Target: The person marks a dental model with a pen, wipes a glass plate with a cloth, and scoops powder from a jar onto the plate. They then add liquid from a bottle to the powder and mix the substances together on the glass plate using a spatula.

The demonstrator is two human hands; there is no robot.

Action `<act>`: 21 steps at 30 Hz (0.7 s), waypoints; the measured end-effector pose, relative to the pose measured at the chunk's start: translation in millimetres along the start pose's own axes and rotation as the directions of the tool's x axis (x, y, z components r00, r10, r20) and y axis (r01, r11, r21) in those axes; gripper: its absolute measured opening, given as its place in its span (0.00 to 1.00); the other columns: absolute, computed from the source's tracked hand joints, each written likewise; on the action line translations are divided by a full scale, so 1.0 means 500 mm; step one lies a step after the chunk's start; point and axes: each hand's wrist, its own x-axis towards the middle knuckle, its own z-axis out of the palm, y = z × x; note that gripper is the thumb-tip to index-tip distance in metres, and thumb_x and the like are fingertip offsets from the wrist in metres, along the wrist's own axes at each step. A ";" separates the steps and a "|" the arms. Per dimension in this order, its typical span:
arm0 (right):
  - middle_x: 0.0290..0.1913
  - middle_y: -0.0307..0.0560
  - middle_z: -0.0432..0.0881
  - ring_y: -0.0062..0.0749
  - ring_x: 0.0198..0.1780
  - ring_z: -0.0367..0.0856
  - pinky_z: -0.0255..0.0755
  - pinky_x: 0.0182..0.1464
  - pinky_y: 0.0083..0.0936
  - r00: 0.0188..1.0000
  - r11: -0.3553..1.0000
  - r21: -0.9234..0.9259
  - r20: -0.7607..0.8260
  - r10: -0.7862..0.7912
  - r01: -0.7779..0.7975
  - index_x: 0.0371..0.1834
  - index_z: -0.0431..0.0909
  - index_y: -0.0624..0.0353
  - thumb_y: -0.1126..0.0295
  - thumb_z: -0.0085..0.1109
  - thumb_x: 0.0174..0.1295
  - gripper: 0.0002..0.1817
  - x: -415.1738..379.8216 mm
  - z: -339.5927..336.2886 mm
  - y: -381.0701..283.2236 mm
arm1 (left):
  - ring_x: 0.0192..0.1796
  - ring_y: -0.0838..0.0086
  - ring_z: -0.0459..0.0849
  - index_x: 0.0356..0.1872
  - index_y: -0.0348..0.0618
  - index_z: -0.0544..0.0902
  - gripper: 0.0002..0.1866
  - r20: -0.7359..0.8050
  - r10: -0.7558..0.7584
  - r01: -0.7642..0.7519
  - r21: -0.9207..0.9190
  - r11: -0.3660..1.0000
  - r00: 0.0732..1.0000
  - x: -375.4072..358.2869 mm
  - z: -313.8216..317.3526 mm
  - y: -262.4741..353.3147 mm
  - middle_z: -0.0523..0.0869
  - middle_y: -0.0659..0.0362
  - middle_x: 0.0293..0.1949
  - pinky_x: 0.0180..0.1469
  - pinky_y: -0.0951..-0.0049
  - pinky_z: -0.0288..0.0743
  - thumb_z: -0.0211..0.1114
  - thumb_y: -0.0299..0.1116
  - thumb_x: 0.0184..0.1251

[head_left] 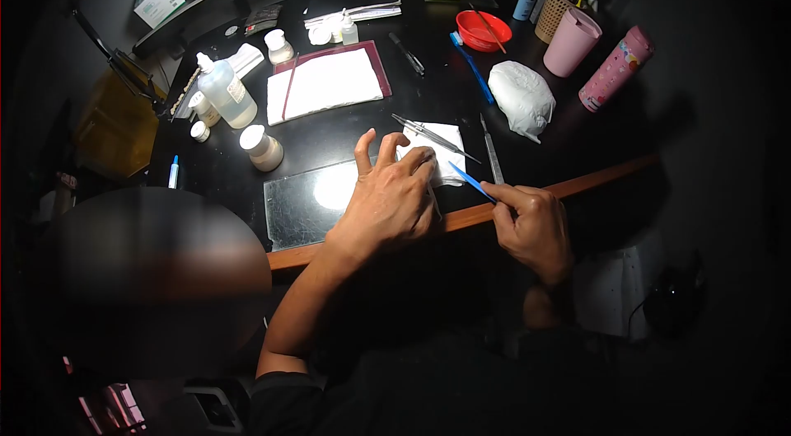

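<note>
My left hand [394, 193] rests over the left side of a folded white cloth [447, 176] near the table's front edge. Its thumb and little finger are partly hidden, its other fingers bent; whatever lies under the fingertips is hidden. My right hand [534, 226] is closed round a slim blue tool [472, 181], whose tip points left over the cloth. Metal tweezers [435, 137] lie across the cloth's upper part. Just right of the cloth is a thin metal tool [491, 150]. A glass plate [301, 209] lies left of my left hand.
Farther back are a white pad [325, 82] on a dark red board, a white wrapped bundle [522, 98], a red bowl [484, 30] and a pink cup [572, 42]. Bottles, including a large clear one [227, 91], stand at left. A wooden edge [470, 217] runs along the front.
</note>
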 end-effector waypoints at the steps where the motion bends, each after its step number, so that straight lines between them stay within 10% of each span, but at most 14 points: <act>1: 0.30 0.59 0.88 0.49 0.31 0.90 0.82 0.37 0.43 1.000 0.999 0.051 -0.014 0.012 -0.012 0.53 0.93 0.63 0.79 0.62 0.68 0.15 -0.003 0.000 0.006 | 0.78 0.50 0.72 0.65 0.39 0.88 0.30 -0.006 0.004 -0.004 -0.007 1.000 1.000 0.000 0.001 -0.001 0.86 0.55 0.68 0.86 0.34 0.38 0.67 0.36 0.60; 7: 0.33 0.57 0.91 0.48 0.32 0.91 0.80 0.37 0.36 0.977 0.958 0.256 -0.134 0.168 -0.130 0.47 0.92 0.66 0.75 0.69 0.72 0.07 -0.013 0.018 0.012 | 0.77 0.51 0.72 0.65 0.38 0.87 0.30 0.036 -0.008 0.009 -0.008 1.000 0.999 0.003 0.004 -0.002 0.86 0.54 0.68 0.86 0.32 0.37 0.67 0.37 0.60; 17: 0.30 0.45 0.86 0.38 0.33 0.82 0.74 0.38 0.36 0.960 0.982 0.020 -0.214 -0.180 0.189 0.42 0.95 0.61 0.74 0.81 0.61 0.08 -0.004 0.035 0.032 | 0.77 0.50 0.72 0.63 0.38 0.88 0.30 -0.010 0.006 -0.006 0.002 1.000 1.000 -0.001 0.017 -0.009 0.86 0.54 0.68 0.84 0.32 0.38 0.68 0.40 0.59; 21: 0.34 0.44 0.87 0.27 0.33 0.82 0.73 0.37 0.25 0.944 0.968 0.239 -0.330 0.012 0.072 0.45 0.92 0.62 0.77 0.76 0.68 0.05 -0.011 0.040 0.047 | 0.78 0.49 0.72 0.66 0.42 0.85 0.34 -0.080 0.006 -0.006 0.000 1.000 0.997 -0.005 0.044 -0.019 0.84 0.55 0.71 0.83 0.34 0.42 0.72 0.42 0.55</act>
